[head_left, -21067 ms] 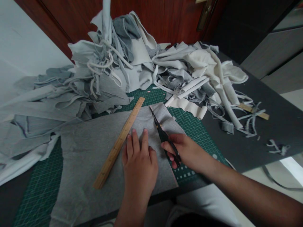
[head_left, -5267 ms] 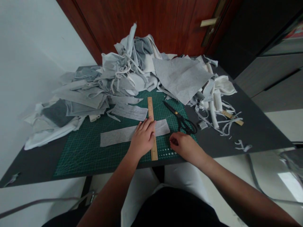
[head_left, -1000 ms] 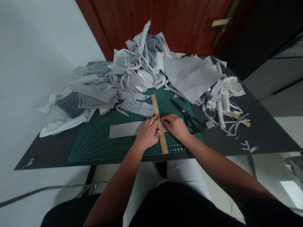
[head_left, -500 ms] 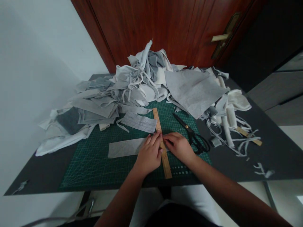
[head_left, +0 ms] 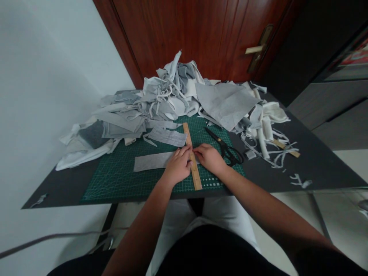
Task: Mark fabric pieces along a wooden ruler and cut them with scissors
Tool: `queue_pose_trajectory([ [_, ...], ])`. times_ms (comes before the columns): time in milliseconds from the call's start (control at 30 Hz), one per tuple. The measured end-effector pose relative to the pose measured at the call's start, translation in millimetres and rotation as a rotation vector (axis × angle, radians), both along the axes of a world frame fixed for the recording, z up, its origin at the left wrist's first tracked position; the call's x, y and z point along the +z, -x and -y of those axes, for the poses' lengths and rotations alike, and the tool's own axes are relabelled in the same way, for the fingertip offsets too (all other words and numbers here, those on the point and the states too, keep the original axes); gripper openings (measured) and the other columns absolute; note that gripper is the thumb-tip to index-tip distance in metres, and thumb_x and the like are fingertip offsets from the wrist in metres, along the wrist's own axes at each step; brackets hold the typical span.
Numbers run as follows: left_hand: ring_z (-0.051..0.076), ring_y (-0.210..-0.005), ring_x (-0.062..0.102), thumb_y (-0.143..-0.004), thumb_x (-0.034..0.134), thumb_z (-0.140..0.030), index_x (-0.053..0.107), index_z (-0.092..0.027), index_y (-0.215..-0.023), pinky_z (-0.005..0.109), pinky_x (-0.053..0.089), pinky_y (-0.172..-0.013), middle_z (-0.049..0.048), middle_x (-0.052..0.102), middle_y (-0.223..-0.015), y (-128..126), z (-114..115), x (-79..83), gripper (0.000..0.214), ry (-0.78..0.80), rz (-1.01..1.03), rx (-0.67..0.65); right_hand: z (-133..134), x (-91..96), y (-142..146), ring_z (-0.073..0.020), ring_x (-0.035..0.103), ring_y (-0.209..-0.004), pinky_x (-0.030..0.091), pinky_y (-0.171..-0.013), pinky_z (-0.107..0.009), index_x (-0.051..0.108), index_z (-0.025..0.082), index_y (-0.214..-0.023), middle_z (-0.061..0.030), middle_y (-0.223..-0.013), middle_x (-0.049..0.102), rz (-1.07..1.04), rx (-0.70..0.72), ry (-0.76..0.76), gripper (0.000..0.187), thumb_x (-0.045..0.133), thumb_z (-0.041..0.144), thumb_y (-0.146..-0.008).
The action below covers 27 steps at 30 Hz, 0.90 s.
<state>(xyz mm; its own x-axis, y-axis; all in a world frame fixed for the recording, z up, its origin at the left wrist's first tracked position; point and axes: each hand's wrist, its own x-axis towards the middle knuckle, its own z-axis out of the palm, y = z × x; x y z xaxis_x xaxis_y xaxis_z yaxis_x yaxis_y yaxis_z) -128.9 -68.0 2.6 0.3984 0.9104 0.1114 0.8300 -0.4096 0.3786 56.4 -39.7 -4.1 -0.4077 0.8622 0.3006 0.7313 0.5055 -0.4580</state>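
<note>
A wooden ruler (head_left: 196, 177) lies across a grey fabric strip (head_left: 152, 161) on a green cutting mat (head_left: 115, 182). My left hand (head_left: 178, 166) lies palm down on the strip, its fingers stretched out against and over the ruler, pressing on it. On the ruler's other side, my right hand (head_left: 212, 158) is closed, fingertips pinched at the ruler's right edge; whatever is between them is too small to make out. The strip's short right end shows under the right hand. Just beyond the hands lies another grey piece with dark lines (head_left: 166, 136).
Black scissors (head_left: 225, 147) lie half open right of my right hand. A heap of grey and white fabric scraps (head_left: 169, 96) spans the back of the dark table (head_left: 276, 176). At right are a second wooden ruler (head_left: 287, 148), cords and a small grey roll (head_left: 250, 154).
The view has tilted and shifted, so the table sits higher in the picture. Both hands stay at the ruler in nearly the same pose; ruler and strip have not visibly moved.
</note>
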Motion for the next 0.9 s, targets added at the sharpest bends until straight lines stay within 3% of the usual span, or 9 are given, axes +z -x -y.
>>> queue_pose_trajectory([
  [533,0.027,-0.152,0.043,-0.095,0.056,-0.018,0.047,-0.014,-0.153,0.048,0.029,-0.130,0.0127,0.047,-0.163,5.3,1.3,2.0,0.058,0.025,0.011,-0.014,-5.6,-7.3,0.6,-0.0222,0.069,-0.094,0.055,-0.091,-0.035,0.078,0.018,-0.103,-0.0080,-0.096,0.072,-0.159,0.002,0.064,0.018,0.063,0.011,-0.096],
  [900,0.026,-0.147,0.046,-0.094,0.058,-0.018,0.053,-0.016,-0.148,0.043,0.036,-0.126,0.0092,0.051,-0.160,2.1,1.6,0.9,0.055,-0.023,0.028,0.006,-3.9,-2.7,-1.9,-0.0212,0.071,-0.096,0.054,-0.094,-0.033,0.081,0.017,-0.106,-0.0099,-0.101,0.076,-0.107,0.001,0.043,0.023,0.063,0.008,-0.095],
])
